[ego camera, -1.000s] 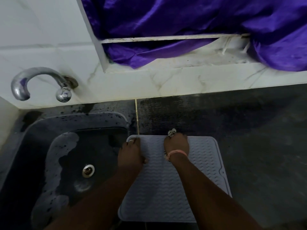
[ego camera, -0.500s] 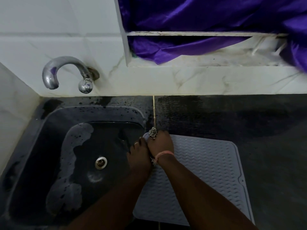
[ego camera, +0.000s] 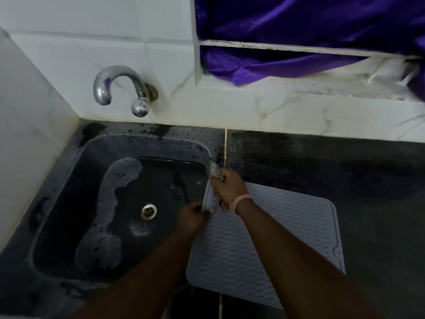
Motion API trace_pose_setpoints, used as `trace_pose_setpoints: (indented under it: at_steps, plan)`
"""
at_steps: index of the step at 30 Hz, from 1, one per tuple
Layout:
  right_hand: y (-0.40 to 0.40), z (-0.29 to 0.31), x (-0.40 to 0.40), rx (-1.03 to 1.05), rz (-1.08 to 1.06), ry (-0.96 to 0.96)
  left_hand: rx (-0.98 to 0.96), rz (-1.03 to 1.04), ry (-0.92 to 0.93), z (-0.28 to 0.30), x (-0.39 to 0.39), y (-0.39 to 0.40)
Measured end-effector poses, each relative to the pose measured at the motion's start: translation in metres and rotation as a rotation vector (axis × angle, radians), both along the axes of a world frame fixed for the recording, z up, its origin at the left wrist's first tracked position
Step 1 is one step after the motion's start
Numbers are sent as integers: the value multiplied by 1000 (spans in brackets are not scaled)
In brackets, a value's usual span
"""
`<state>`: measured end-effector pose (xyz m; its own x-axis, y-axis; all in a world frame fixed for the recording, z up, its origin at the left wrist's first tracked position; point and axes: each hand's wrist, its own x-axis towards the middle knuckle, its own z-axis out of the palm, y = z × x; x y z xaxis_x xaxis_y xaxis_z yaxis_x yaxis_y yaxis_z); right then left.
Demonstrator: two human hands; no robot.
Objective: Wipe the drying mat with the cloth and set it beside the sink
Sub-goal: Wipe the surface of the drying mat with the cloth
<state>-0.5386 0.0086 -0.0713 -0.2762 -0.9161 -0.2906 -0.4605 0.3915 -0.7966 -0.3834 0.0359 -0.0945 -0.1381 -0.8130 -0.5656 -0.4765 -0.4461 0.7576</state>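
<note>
Drying mat, lower centre-right — pale grey-lilac, wavy ribbed pattern. Sink, lower left: dark grey-black with pale blotches. Counter at right — dark, mottled. Tap, upper left, shiny chrome. Curtain, upper right, glossy purple. Wall tiles white, grey-veined. Wristband pink.

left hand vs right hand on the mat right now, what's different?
The left hand pinches the drying mat's left edge, over the sink; the right hand grips a patterned cloth at the mat's far left corner. The right wrist wears a pink band; the left wrist shows none. The left hand sits nearer the camera. Both hold something at the mat's sink side.
</note>
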Motion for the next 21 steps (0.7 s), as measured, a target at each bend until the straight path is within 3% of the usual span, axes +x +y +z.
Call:
trace_pose_setpoints:
  at_steps: [2, 6, 11, 14, 16, 19, 21]
  plan:
    - [-5, -5, -1, 42, -83, 194, 149, 205, 137, 5, 13, 5]
    - [-1, -11, 23, 104, 167, 516, 354, 276, 349, 12, 26, 14]
    - [13, -17, 77, 68, 374, 493, 528, 374, 490, 6, 36, 22]
    - [14, -8, 62, -46, -28, 355, 552, 347, 546, 6, 40, 26]
    - [12, -8, 37, -49, -156, 425, 556, 338, 549, 3, 45, 27]
    - [21, -9, 38, 25, 79, 562, 562, 331, 569, 0, 51, 30]
    - [33, -14, 62, 85, 205, 526, 551, 356, 585, 1, 52, 33]
